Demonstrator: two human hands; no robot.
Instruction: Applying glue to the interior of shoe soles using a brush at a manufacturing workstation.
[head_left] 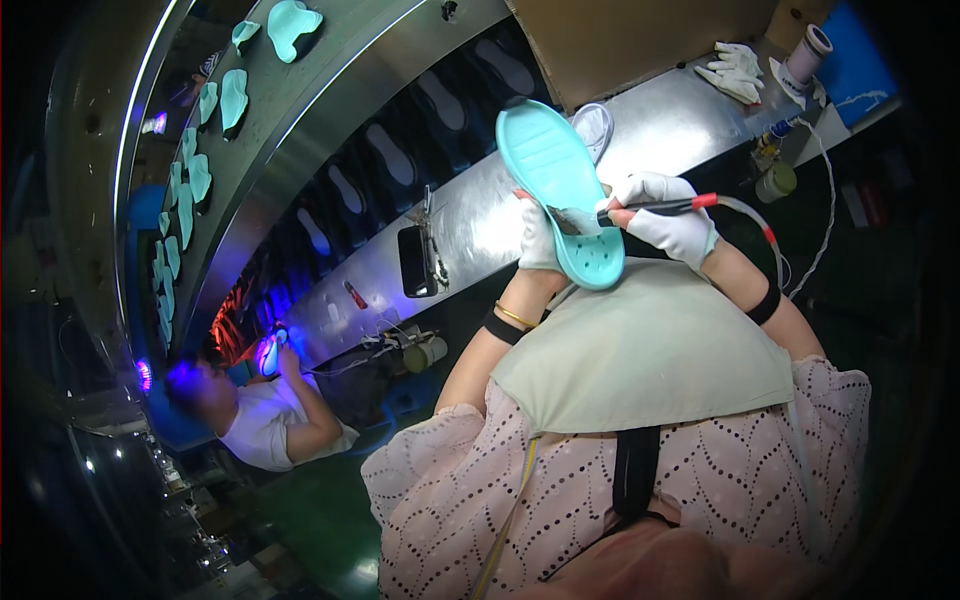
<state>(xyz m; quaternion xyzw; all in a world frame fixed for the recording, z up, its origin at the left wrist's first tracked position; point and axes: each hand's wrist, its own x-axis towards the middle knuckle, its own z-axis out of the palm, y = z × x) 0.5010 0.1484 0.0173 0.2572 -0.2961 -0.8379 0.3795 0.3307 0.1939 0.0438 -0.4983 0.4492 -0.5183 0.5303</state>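
A turquoise foam clog (548, 150) is held up over the bench edge in front of me, its long footbed tilted away and its holed upper closest to my body. My left hand (538, 240), in a white fingertip-less glove, is closed around the clog's left side. In a similar glove, my right hand (662, 218) is closed on a slim black brush (680, 204) with red bands and a hose behind it. The brush tip reaches the clog's opening, where the contact is too small to make out. Behind the clog lies a white shoe-shaped piece (594, 130).
A metal bench (490, 220) carries a black phone (416, 262), a red-handled tool (355, 294) and white gloves (735, 72). Past it are racked grey soles (392, 152) and a belt with turquoise clogs (234, 98). A co-worker (280, 415) sits left; a jar (776, 183) hangs right.
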